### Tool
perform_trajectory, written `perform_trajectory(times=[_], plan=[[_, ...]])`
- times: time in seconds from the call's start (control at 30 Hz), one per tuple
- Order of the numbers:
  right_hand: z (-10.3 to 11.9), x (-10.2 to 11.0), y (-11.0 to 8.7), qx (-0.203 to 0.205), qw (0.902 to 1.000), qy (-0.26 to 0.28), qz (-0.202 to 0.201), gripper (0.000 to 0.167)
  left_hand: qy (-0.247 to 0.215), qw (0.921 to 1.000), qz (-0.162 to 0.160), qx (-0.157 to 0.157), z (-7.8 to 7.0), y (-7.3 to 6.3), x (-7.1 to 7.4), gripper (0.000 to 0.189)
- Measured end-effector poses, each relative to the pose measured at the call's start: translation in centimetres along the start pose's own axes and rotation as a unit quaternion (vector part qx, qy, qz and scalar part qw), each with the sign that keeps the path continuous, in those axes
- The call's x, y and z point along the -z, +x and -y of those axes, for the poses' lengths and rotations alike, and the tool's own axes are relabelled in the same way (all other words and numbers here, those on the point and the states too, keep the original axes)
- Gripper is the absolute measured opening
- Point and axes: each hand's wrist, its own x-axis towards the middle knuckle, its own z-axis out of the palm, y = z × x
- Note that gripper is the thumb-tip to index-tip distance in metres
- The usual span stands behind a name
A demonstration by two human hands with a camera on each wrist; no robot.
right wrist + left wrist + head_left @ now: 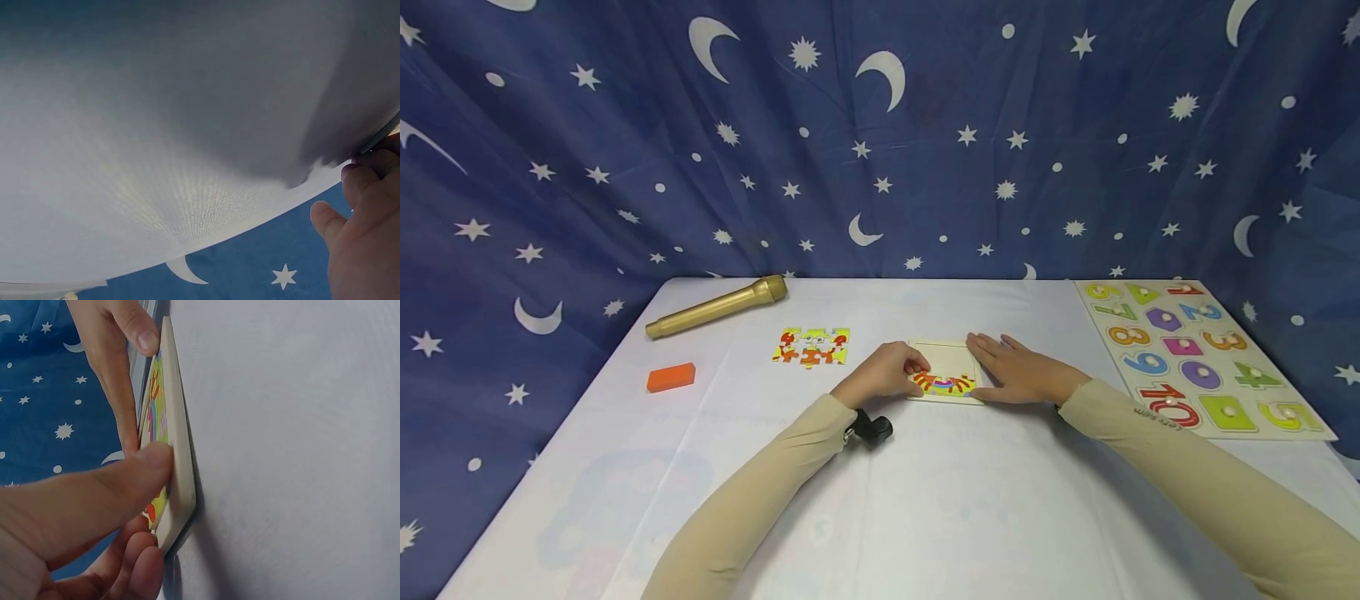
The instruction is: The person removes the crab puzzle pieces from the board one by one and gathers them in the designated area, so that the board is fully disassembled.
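A pale, square puzzle tray [946, 354] lies on the table with red, yellow and blue pieces [943, 384] along its near side; its far part shows bare backing. At the tray's left edge, my left hand [887, 371] grips the near corner. In the left wrist view the thumb [153, 459] lies over the near rim, with curled fingers [140, 562] by the left side. My right hand [1018, 371] rests along the right edge, its fingers stretched out. The right wrist view catches part of that hand [369, 231] and mostly tablecloth.
Joined jigsaw pieces [812, 347] lie left of the tray. Farther left are an orange block [671, 377] and a gold toy microphone [718, 308]. A number-and-shape peg board [1202, 358] lies at the right. A starry blue curtain [940, 167] hangs behind the table.
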Motion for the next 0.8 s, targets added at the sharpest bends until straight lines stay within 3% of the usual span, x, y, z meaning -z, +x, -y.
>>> perform_trajectory(times=[0.37,0.6,0.8], plan=[[0.0,0.03,0.12,-0.002,1.0,0.003,0.008,0.09,0.001,1.0,-0.006,-0.005,-0.32,-0.39,0.22,0.036],[0.16,0.2,-0.02,-0.002,1.0,0.002,0.004,0.089,0.009,0.9984,0.002,-0.056,0.04,-0.28,0.14,0.034],[0.07,0.19,0.01,-0.001,1.0,-0.001,0.002,0.089,0.007,0.997,0.016,-0.075,0.29,-0.05,0.09,0.033]])
